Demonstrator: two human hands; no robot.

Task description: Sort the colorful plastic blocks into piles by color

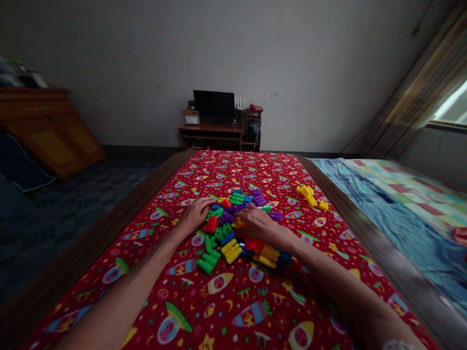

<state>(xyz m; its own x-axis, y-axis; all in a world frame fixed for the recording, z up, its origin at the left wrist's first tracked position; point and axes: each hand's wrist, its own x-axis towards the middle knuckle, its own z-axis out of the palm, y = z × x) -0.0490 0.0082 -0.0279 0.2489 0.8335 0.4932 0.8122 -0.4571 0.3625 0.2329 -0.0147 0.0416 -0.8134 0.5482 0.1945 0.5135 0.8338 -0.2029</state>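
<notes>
A heap of coloured plastic building blocks [233, 228] lies in the middle of a table covered by a red cloth with rocket prints [233, 301]. My left hand [197, 212] rests palm down at the heap's left edge, fingers spread and touching green and red blocks. My right hand [257, 221] lies on top of the heap's right side, fingers stretched toward purple blocks. Neither hand visibly grips a block. A few yellow blocks [310, 195] lie apart to the right.
The table's wooden edge [109, 228] runs along both sides. A bed with a checked blue sheet [401, 214] stands to the right. A small desk with a monitor [215, 121] is against the far wall. Wooden furniture [47, 131] stands at left.
</notes>
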